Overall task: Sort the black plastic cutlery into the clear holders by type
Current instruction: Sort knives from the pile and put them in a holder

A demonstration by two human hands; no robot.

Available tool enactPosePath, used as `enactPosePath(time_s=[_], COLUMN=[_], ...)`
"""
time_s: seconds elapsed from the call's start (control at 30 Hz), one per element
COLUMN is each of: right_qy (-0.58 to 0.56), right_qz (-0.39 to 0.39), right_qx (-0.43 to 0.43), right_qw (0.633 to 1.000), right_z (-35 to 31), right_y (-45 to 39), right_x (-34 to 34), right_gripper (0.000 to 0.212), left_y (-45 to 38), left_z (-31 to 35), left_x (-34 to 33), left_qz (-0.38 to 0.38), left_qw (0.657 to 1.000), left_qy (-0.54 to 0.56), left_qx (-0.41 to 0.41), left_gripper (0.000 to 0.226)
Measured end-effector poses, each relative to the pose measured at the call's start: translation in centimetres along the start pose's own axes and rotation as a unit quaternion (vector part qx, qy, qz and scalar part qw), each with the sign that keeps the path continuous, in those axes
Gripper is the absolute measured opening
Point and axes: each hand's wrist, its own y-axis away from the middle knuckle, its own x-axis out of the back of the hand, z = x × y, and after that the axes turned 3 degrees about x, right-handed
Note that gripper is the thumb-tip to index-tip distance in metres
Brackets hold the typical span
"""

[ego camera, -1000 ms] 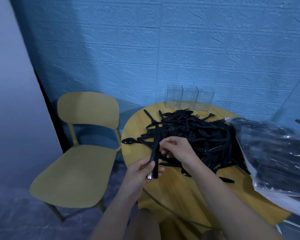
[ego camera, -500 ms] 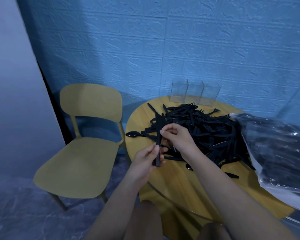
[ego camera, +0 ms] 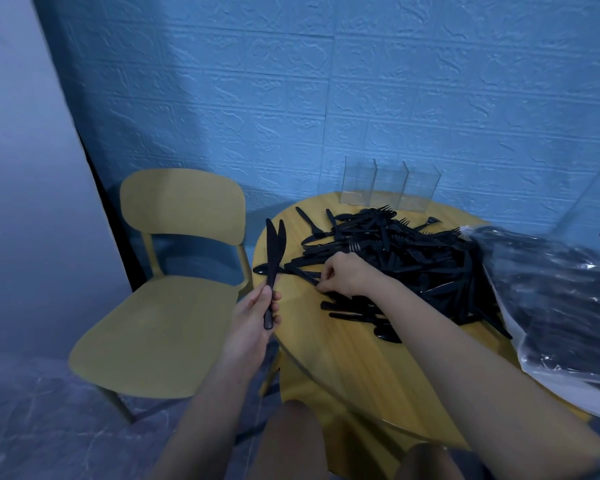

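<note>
A big heap of black plastic cutlery (ego camera: 406,258) covers the round yellow table (ego camera: 354,362). My left hand (ego camera: 253,317) grips two black knives (ego camera: 274,251) by their handles, blades pointing up, off the table's left edge. My right hand (ego camera: 347,277) reaches into the heap's near left side and pinches another black knife (ego camera: 300,273) lying on the table. Three clear holders (ego camera: 390,183) stand in a row at the table's far edge, with nothing visible inside them.
A yellow chair (ego camera: 174,296) stands left of the table. A clear plastic bag (ego camera: 561,303) of more black cutlery lies on the table's right side. A black spoon (ego camera: 264,270) lies near the left rim. The blue brick wall is close behind.
My left hand has moved left, away from the heap, carrying the knives upright. My right hand has let go of them and dropped to a knife at the heap's edge.
</note>
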Motion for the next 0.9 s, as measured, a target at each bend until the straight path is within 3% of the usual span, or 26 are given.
enactPosePath(time_s=[0.2, 0.3, 0.4, 0.53, 0.63, 0.7, 0.8, 0.9], right_qy=[-0.176, -0.253, -0.322, -0.346, -0.37, -0.308, -0.126, 0.035], right_qz=[0.069, 0.156, 0.243, 0.334, 0.327, 0.326, 0.32, 0.322], right_qx=[-0.002, 0.007, 0.035, 0.088, 0.13, 0.174, 0.23, 0.276], right_qw=[0.982, 0.955, 0.914, 0.872, 0.86, 0.877, 0.91, 0.905], right_z=[1.6, 2.3, 2.5, 1.6, 0.7, 0.5, 0.4, -0.1], right_y=[1.4, 2.5, 3.8, 5.7, 7.0, 7.5, 7.5, 7.2], right_x=[2.8, 4.0, 4.6, 3.9, 2.0, 0.7, -1.0, -2.4], right_gripper=[0.011, 0.017, 0.009, 0.008, 0.004, 0.013, 0.024, 0.027], left_y=[0.0, -0.2, -0.2, 0.4, 0.9, 1.1, 1.2, 1.4], left_z=[0.2, 0.2, 0.2, -0.1, -0.4, -0.6, -0.9, -1.1], left_x=[0.2, 0.3, 0.1, -0.6, -1.6, -2.2, -2.7, -3.1], left_qz=[-0.001, 0.001, 0.0, -0.014, -0.029, -0.043, -0.054, -0.06], left_qw=[1.0, 0.999, 0.997, 0.991, 0.985, 0.985, 0.987, 0.992], left_qy=[0.004, 0.023, 0.05, 0.096, 0.132, 0.134, 0.118, 0.083], left_qx=[0.012, 0.037, 0.066, 0.088, 0.105, 0.104, 0.095, 0.079], left_gripper=[0.025, 0.03, 0.032, 0.033, 0.033, 0.032, 0.031, 0.026])
